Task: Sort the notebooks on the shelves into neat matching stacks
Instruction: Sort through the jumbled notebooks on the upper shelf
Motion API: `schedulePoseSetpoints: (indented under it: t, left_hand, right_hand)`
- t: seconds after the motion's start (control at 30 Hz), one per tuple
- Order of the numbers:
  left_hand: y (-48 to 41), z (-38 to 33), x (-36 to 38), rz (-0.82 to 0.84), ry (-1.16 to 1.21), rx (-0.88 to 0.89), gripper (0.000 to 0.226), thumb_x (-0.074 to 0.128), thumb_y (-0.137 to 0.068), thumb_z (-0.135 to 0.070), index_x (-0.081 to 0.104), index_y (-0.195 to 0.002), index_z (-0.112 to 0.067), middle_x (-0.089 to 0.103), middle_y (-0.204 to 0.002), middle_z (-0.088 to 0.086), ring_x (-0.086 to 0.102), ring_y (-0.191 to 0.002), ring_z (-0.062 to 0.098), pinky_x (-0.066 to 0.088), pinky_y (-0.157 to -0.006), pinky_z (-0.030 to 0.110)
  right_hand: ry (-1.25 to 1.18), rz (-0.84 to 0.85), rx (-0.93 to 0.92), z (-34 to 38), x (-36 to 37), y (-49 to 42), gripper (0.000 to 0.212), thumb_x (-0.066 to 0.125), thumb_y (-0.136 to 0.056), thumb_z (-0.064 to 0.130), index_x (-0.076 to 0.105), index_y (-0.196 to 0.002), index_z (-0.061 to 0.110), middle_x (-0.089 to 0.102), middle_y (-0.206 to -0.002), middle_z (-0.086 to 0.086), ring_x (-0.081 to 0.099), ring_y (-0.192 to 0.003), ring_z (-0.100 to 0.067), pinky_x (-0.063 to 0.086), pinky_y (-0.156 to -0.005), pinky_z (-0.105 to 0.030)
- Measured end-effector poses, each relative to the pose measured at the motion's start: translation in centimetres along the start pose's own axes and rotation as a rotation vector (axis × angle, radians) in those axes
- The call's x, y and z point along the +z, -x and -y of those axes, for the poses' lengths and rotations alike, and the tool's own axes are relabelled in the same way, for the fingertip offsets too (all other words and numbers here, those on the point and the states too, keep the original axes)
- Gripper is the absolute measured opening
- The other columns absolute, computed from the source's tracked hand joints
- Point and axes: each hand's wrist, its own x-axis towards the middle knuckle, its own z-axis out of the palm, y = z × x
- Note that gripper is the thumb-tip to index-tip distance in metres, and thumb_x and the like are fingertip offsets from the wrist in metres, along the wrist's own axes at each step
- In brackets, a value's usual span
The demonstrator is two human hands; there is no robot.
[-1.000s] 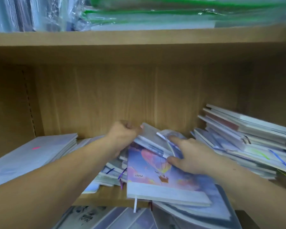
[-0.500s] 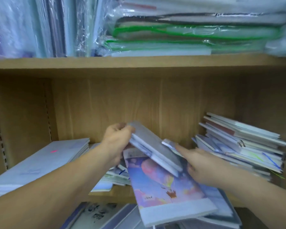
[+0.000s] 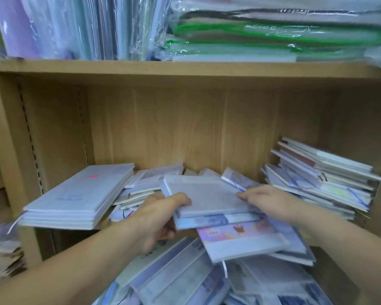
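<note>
Two grey notebooks (image 3: 207, 195), taken as a pair, now lie level just above the balloon notebook (image 3: 240, 241). Half a second ago they were tipped up steeply over it, and a second ago they were still wedged in the loose heap (image 3: 150, 183) behind it. The left hand (image 3: 161, 219) grips their near left corner, thumb flat on the top cover and fingers curled underneath. The right hand (image 3: 271, 203) has left the balloon notebook, where it was resting, and now sets its straight, close-held fingertips against the pair's right edge, as if squaring the two covers together. To my eye that means the pair is free of the muddle and ready to go somewhere. The likeliest home is the squared stack (image 3: 79, 194) of similar pale covers well to the left of the balloon notebook, though I can't tell from here if the covers truly match. The balloon notebook itself hangs half off the shelf (image 3: 110, 225) edge, tilted toward the person. The ragged stack (image 3: 321, 177) to its right is still unsorted, so plenty remains to do.
</note>
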Motion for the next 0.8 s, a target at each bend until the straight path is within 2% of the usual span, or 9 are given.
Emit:
schedulePoseSetpoints:
  t: [0.07, 0.1, 0.17, 0.3, 0.37, 0.43, 0.53, 0.67, 0.8]
  left_hand:
    - [0.1, 0.3, 0.5, -0.019, 0.107, -0.007, 0.03, 0.069, -0.093, -0.042, 0.068, -0.108, -0.016, 0.07, -0.078, 0.008, 0.06, -0.061, 0.022, 0.043, -0.047, 0.025]
    - [-0.1, 0.3, 0.3, -0.037, 0.173, -0.012, 0.029, 0.067, -0.095, -0.041, 0.069, -0.11, -0.016, 0.075, -0.084, 0.008, 0.065, -0.066, 0.023, 0.047, -0.05, 0.026]
    - [-0.3, 0.2, -0.5, -0.073, 0.232, -0.013, 0.032, 0.07, -0.095, -0.029, 0.067, -0.12, -0.009, 0.078, -0.093, 0.01, 0.068, -0.071, 0.025, 0.05, -0.053, 0.029]
    - [1.7, 0.7, -1.0, 0.016, 0.143, 0.026, 0.04, 0.076, -0.085, -0.015, 0.061, -0.122, -0.01, 0.073, -0.086, 0.012, 0.062, -0.059, 0.024, 0.051, -0.051, 0.031]
    - [2.6, 0.8, -0.9, 0.051, 0.126, 0.058, 0.039, 0.076, -0.088, -0.017, 0.06, -0.123, -0.013, 0.077, -0.1, 0.014, 0.073, -0.078, 0.033, 0.063, -0.072, 0.048]
    - [3.0, 0.5, -1.1, 0.065, 0.175, 0.058, 0.036, 0.074, -0.093, -0.021, 0.06, -0.125, -0.01, 0.077, -0.109, 0.017, 0.075, -0.096, 0.038, 0.06, -0.085, 0.059]
    - [3.8, -0.2, -1.4, 0.094, 0.161, -0.002, 0.039, 0.074, -0.091, -0.009, 0.059, -0.127, -0.004, 0.077, -0.108, 0.018, 0.076, -0.095, 0.035, 0.063, -0.076, 0.053]
    - [5.4, -0.3, -0.6, 0.048, 0.201, 0.008, 0.028, 0.069, -0.092, -0.002, 0.065, -0.119, 0.001, 0.078, -0.103, 0.019, 0.077, -0.093, 0.035, 0.064, -0.073, 0.052]
    - [5.4, -0.2, -1.5, -0.135, 0.421, 0.054, 0.024, 0.065, -0.094, 0.001, 0.061, -0.118, 0.003, 0.076, -0.104, 0.022, 0.076, -0.092, 0.038, 0.064, -0.069, 0.048]
  right_hand:
    - [-0.036, 0.035, -0.013, 0.8, 0.2, 0.5, 0.033, 0.061, -0.093, 0.057, 0.07, -0.079, 0.028, 0.06, -0.077, 0.002, 0.061, -0.079, -0.017, 0.053, -0.076, -0.037]
    - [-0.014, 0.069, -0.008, 1.1, 0.6, 0.9, 0.039, 0.059, -0.091, 0.066, 0.074, -0.099, 0.031, 0.066, -0.097, 0.0, 0.064, -0.095, -0.016, 0.05, -0.083, -0.03]
    - [0.217, 0.049, -0.009, 1.7, 1.1, 2.0, 0.068, 0.05, -0.085, 0.08, 0.059, -0.135, 0.036, 0.053, -0.136, 0.005, 0.05, -0.132, -0.016, 0.042, -0.103, -0.03]
    - [0.346, -0.064, -0.108, 2.7, 2.9, 4.9, 0.069, 0.042, -0.084, 0.084, 0.044, -0.145, 0.053, 0.037, -0.16, 0.009, 0.035, -0.147, -0.009, 0.039, -0.112, -0.034]
    - [0.347, -0.004, -0.09, 2.2, 3.2, 5.6, 0.075, 0.035, -0.075, 0.091, 0.035, -0.145, 0.063, 0.033, -0.164, 0.01, 0.03, -0.15, -0.004, 0.038, -0.115, -0.034]
    - [0.313, 0.039, -0.022, 2.0, 2.9, 6.0, 0.069, 0.039, -0.077, 0.09, 0.03, -0.142, 0.07, 0.038, -0.161, 0.007, 0.037, -0.147, -0.008, 0.039, -0.113, -0.032]
    - [0.263, 0.085, 0.066, 1.7, 1.8, 6.7, 0.078, 0.045, -0.076, 0.091, 0.024, -0.147, 0.067, 0.055, -0.142, 0.015, 0.048, -0.138, -0.012, 0.041, -0.106, -0.026]
    - [0.229, 0.006, 0.103, 0.7, 1.6, 7.5, 0.08, 0.041, -0.078, 0.091, 0.033, -0.15, 0.058, 0.058, -0.14, 0.019, 0.047, -0.139, -0.011, 0.039, -0.103, -0.027]
    - [0.047, -0.074, 0.091, -0.4, 1.5, 7.6, 0.08, 0.034, -0.085, 0.085, 0.046, -0.15, 0.041, 0.053, -0.149, 0.016, 0.051, -0.133, -0.007, 0.038, -0.113, -0.031]
